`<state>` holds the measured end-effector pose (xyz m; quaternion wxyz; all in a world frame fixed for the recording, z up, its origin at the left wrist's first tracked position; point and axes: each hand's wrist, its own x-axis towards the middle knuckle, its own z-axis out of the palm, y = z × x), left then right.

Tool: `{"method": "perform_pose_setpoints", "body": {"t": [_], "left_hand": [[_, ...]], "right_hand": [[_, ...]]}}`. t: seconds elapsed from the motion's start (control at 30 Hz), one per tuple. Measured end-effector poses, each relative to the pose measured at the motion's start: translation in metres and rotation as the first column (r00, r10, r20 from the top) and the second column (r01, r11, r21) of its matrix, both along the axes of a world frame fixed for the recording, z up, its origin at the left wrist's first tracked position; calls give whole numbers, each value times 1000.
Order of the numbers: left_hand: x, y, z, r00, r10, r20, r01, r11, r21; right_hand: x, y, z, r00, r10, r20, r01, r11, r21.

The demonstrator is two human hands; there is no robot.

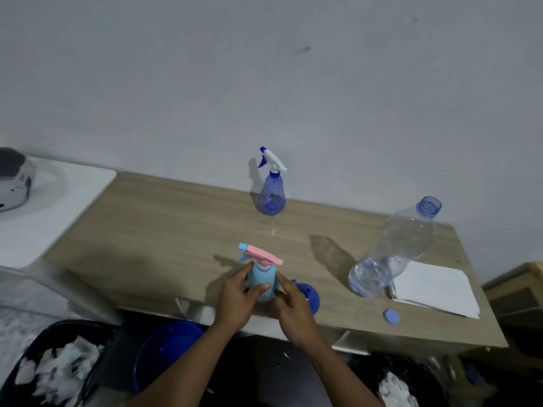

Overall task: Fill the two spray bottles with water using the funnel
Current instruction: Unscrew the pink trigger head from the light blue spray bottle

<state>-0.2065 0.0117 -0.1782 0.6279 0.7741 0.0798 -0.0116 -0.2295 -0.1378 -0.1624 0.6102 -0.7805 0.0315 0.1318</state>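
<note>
A small light-blue spray bottle with a pink trigger head stands near the front edge of the wooden table. My left hand wraps its left side, thumb across the front. My right hand touches its right side with the fingertips. Just behind my right hand lies a dark blue funnel, partly hidden. A clear blue spray bottle with a white and blue trigger stands upright at the back by the wall. A large clear water bottle, uncapped, stands at the right with a little water in its base.
The bottle's blue cap lies near the front edge beside a stack of white paper. A blue bucket sits below the table front. Dark bins with crumpled white paper stand on the floor. A white surface adjoins the table's left.
</note>
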Motion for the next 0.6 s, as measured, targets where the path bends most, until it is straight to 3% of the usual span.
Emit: {"method": "perform_pose_setpoints", "body": {"t": [0.23,0.4,0.6], "left_hand": [[-3,2,-9,1000,-27,-5,28,996,81],[2,1,-9,996,-95,-5,94,974,206],[3,0,-8,996,-91,13,84,958,273]], "right_hand": [[-6,-1,-4,998,-61,22,63,996,-65],[7,15,5,952,-267,152,278,959,-53],[26,36,16,912,-355,203,367,930,-23]]}}
